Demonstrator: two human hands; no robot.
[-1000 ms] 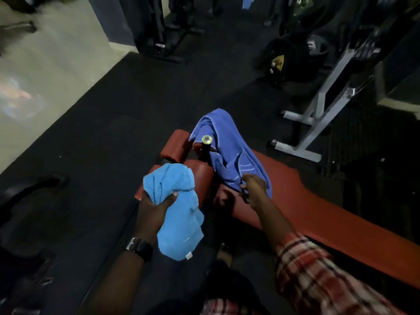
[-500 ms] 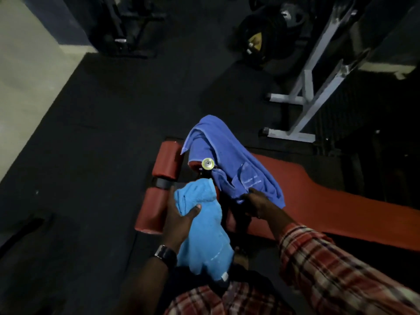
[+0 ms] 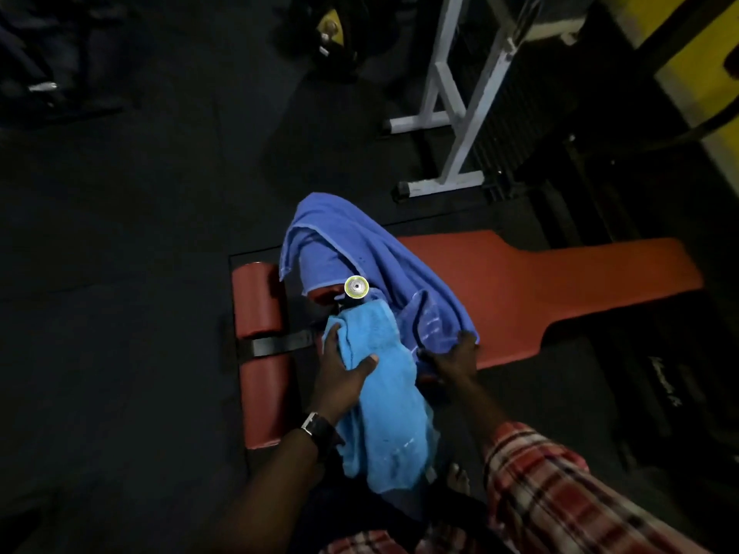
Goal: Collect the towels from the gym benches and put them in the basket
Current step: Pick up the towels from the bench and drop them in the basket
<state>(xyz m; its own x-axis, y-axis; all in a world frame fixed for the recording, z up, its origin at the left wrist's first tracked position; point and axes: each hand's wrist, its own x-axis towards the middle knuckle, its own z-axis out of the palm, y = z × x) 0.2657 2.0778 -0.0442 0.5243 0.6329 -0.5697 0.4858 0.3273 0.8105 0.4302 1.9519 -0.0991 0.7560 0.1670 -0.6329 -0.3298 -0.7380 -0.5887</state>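
A darker blue towel (image 3: 352, 249) lies draped over the near end of a red gym bench (image 3: 560, 281), covering one of its roller pads. My right hand (image 3: 452, 353) grips the lower edge of that towel at the bench's front corner. My left hand (image 3: 340, 377) holds a light blue towel (image 3: 392, 409) bunched up, its loose end hanging down toward my legs. The two towels touch below a shiny yellow-rimmed bolt cap (image 3: 356, 286). No basket is in view.
Red roller pads (image 3: 260, 313) stick out on the bench's left. A white metal rack frame (image 3: 456, 113) stands behind the bench, with weight plates (image 3: 332, 34) further back. Dark rubber floor spreads to the left. A yellow wall (image 3: 704, 74) is at the upper right.
My left hand has carried the light blue towel right and inward until it meets the darker towel. My right hand keeps its hold on the darker towel's edge. The view has moved closer over the bench.
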